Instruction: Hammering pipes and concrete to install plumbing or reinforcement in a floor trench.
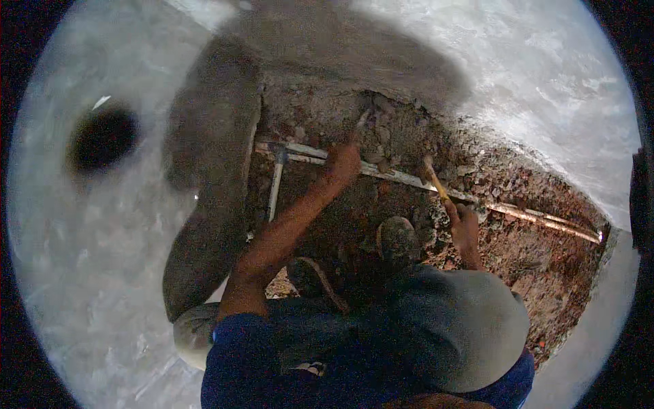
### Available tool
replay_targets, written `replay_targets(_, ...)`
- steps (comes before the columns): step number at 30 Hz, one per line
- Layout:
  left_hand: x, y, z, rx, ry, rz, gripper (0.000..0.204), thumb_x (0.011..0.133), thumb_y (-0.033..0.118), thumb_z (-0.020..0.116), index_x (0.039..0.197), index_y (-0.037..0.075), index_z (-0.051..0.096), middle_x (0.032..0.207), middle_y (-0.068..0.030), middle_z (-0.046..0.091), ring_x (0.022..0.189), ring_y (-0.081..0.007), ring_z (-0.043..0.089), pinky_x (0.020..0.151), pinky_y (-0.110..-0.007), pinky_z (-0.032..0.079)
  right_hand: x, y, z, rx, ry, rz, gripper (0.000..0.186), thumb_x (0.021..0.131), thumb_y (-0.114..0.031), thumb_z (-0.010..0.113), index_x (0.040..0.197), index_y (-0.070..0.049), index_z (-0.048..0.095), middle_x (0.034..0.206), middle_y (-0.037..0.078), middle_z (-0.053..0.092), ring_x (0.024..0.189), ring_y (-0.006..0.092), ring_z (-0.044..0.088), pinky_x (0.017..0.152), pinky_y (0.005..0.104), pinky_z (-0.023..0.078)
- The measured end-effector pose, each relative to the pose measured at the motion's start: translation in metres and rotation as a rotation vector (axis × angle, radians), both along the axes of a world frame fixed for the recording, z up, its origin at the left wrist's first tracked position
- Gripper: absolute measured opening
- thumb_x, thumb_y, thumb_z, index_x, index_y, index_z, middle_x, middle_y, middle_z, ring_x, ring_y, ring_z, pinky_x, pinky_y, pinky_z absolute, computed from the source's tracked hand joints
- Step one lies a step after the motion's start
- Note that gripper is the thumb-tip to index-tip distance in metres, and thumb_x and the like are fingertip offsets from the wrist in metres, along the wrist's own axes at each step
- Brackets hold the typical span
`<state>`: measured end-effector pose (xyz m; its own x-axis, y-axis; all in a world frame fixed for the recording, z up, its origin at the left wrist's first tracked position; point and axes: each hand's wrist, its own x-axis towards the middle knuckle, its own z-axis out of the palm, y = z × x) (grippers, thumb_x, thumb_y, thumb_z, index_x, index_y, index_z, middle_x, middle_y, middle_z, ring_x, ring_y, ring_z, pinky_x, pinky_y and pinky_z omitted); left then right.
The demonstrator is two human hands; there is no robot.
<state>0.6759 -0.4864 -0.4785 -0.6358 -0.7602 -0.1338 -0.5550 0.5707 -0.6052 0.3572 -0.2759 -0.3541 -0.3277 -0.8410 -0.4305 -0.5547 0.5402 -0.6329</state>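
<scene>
My left hand [346, 162] is closed around a thin, greyish chisel [365, 119], whose far end points at the rough broken edge below the grey wall. Lower right of it, my right hand [464, 228] grips a hammer by its yellowish handle [441, 187]. The hammer's head, near the rubble, is dark and hard to make out. Two white pipes [402, 178] run side by side across the dug-out strip, passing just under my left hand and beyond my right. The chisel and hammer are apart.
A branch pipe [276, 184] joins the long pipes at the left. Brown rubble [545, 273] fills the dug-out area, with my shoes [398, 240] standing in it. Grey plastered surfaces [88, 259] border it, and my shadow darkens the far side. A dark round hole or spot [105, 140] shows at left.
</scene>
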Motion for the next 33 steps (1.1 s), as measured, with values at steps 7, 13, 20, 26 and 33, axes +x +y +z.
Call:
replay_targets(7,-0.01,0.037,0.046,0.63,0.647,-0.114,0.03,0.08,0.017,0.049,0.107,0.003,0.05,0.085,-0.0181,0.054,0.07,-0.0304,0.057,0.051,-0.044,0.045,-0.008,-0.011,0.055,-0.048,0.0,-0.09,0.046,0.089,-0.04,0.049,0.083,0.003,0.061,0.058,0.009,0.05,0.054,0.016,0.042,0.051,0.0332,0.035)
replay_targets(13,-0.052,0.008,0.082,0.747,0.913,0.576,0.036,0.083,0.014,0.048,0.117,0.003,0.047,0.07,-0.0132,0.055,0.06,-0.0267,0.055,0.049,-0.04,0.043,0.001,-0.01,0.064,-0.156,-0.078,-0.169,0.041,0.088,-0.037,0.054,0.085,0.002,0.062,0.058,0.003,0.05,0.053,0.0114,0.041,0.047,0.0317,0.031)
replay_targets(20,-0.092,0.061,0.106,1.286,0.82,0.345,0.033,0.083,0.014,0.051,0.112,-0.001,0.05,0.087,-0.0151,0.061,0.078,-0.0256,0.058,0.068,-0.04,0.047,0.005,-0.005,0.063,-0.124,-0.004,-0.107,0.038,0.088,-0.036,0.055,0.079,0.0,0.063,0.053,0.002,0.044,0.052,0.0098,0.035,0.046,0.0299,0.03)
replay_targets(26,-0.042,0.05,0.02,1.161,1.405,0.025,0.023,0.087,0.026,0.05,0.095,0.006,0.059,0.082,-0.0109,0.06,0.076,-0.0203,0.056,0.066,-0.038,0.047,0.011,-0.016,0.088,-0.173,-0.027,-0.115,0.037,0.087,-0.034,0.056,0.079,0.002,0.062,0.055,0.003,0.047,0.053,0.0096,0.037,0.046,0.0284,0.03)
replay_targets(33,-0.019,0.035,0.04,1.152,0.906,0.191,0.034,0.091,0.032,0.047,0.078,0.004,0.061,0.069,-0.0044,0.052,0.06,-0.0148,0.048,0.056,-0.035,0.043,0.01,-0.001,0.081,-0.083,-0.036,-0.089,0.036,0.085,-0.034,0.059,0.087,0.002,0.064,0.06,0.005,0.054,0.054,0.0118,0.044,0.05,0.0285,0.037)
